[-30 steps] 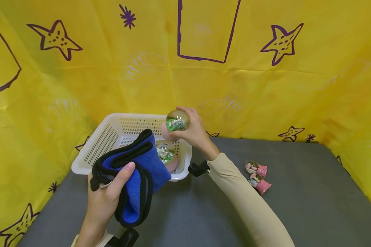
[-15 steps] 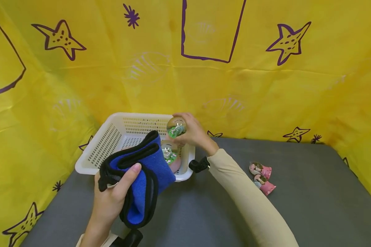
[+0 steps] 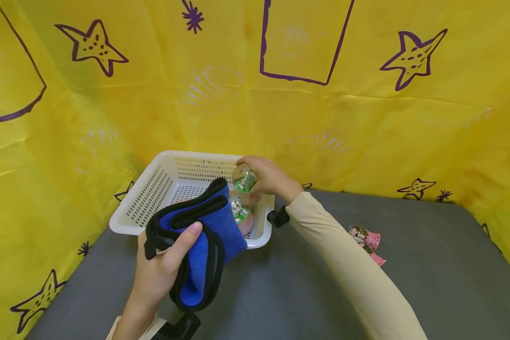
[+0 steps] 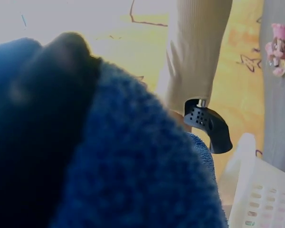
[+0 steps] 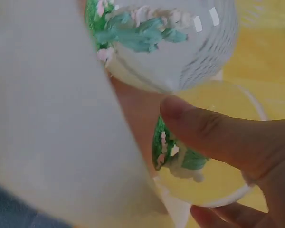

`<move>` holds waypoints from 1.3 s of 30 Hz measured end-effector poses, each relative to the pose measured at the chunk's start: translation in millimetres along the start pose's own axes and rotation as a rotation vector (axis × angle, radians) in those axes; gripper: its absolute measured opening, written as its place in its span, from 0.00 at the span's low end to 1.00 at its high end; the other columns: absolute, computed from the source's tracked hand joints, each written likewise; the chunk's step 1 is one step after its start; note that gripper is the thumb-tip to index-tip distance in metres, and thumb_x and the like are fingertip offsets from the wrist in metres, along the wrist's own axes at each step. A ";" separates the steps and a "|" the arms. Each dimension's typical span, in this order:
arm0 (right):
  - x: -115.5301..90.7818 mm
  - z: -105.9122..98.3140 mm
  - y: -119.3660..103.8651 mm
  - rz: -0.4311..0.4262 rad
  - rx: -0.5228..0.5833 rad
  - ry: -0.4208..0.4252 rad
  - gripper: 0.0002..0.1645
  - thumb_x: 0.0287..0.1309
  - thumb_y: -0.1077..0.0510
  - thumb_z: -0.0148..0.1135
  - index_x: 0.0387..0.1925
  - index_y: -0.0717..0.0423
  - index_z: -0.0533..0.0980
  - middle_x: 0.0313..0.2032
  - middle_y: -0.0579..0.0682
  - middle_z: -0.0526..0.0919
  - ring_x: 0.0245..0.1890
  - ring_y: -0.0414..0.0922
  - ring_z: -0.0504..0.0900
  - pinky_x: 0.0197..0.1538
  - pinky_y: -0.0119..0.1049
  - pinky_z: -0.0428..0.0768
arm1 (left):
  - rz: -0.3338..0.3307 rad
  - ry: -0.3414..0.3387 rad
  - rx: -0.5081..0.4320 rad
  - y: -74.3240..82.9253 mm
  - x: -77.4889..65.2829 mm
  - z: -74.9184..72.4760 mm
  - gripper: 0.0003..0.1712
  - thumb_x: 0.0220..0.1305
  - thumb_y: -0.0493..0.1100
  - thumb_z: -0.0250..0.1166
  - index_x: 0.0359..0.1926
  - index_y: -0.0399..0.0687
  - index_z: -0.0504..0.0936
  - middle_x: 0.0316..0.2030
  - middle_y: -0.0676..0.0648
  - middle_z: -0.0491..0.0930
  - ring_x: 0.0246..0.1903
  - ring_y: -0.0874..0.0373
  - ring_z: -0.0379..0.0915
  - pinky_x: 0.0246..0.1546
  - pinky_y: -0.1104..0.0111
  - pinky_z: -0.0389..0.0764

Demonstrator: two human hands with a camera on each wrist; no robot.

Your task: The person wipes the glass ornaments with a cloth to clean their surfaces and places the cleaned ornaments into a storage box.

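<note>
The left hand [image 3: 159,274] grips a folded blue plush cloth with black edging [image 3: 233,236], partly covering a white rectangular plastic basket with slotted walls [image 3: 204,167]. At the basket's right end sits a clear, pink-based globe [image 3: 240,212]; just beyond it, a second clear globe with green scenery [image 3: 243,180] is clamped between the right hand's [image 3: 272,178] thumb and fingers. Farther right, small pink ornaments [image 3: 371,240] lie on the grey table [image 3: 306,288].

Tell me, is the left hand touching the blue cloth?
Touching. The head view shows the left hand gripping the folded blue cloth, with its thumb lying right on top of it.
</note>
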State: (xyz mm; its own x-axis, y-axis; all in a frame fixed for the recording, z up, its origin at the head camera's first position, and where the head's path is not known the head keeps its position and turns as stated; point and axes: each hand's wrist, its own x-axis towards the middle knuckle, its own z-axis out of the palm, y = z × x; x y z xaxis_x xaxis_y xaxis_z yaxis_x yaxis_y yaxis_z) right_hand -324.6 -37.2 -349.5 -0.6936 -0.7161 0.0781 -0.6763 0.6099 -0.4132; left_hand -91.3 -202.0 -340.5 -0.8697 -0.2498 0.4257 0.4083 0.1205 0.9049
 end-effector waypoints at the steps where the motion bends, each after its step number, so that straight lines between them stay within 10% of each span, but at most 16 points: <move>1: 0.4 1.5 1.2 0.006 0.003 -0.008 0.52 0.40 0.65 0.80 0.69 0.52 0.66 0.69 0.52 0.71 0.68 0.55 0.68 0.69 0.49 0.70 | 0.017 0.002 -0.009 -0.8 0.1 0.5 0.16 0.61 0.26 0.63 0.50 0.33 0.82 0.43 0.46 0.87 0.42 0.57 0.84 0.46 0.72 0.83; 23: 0.4 4.3 -4.0 0.106 0.133 -0.124 0.48 0.56 0.67 0.62 0.76 0.54 0.53 0.76 0.57 0.55 0.76 0.52 0.55 0.65 0.44 0.70 | 0.037 -0.034 0.030 -1.4 0.5 4.8 0.18 0.59 0.27 0.65 0.51 0.38 0.83 0.45 0.45 0.86 0.45 0.56 0.82 0.49 0.74 0.81; 39: -72.3 -23.4 -3.6 0.030 0.358 -0.018 0.44 0.66 0.54 0.62 0.76 0.55 0.52 0.74 0.56 0.58 0.74 0.58 0.59 0.72 0.56 0.64 | 0.041 -0.064 0.056 -0.2 -4.1 10.0 0.18 0.59 0.27 0.65 0.51 0.38 0.83 0.44 0.47 0.86 0.43 0.58 0.81 0.47 0.75 0.81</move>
State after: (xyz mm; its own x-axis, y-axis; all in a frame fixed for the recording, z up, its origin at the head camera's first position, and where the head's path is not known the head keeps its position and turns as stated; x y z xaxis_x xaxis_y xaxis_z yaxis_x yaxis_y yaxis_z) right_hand -277.9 20.3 -332.5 -0.7049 -0.7078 0.0464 -0.5237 0.4752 -0.7070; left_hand -90.6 -191.4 -342.5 -0.8693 -0.1820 0.4595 0.4290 0.1837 0.8844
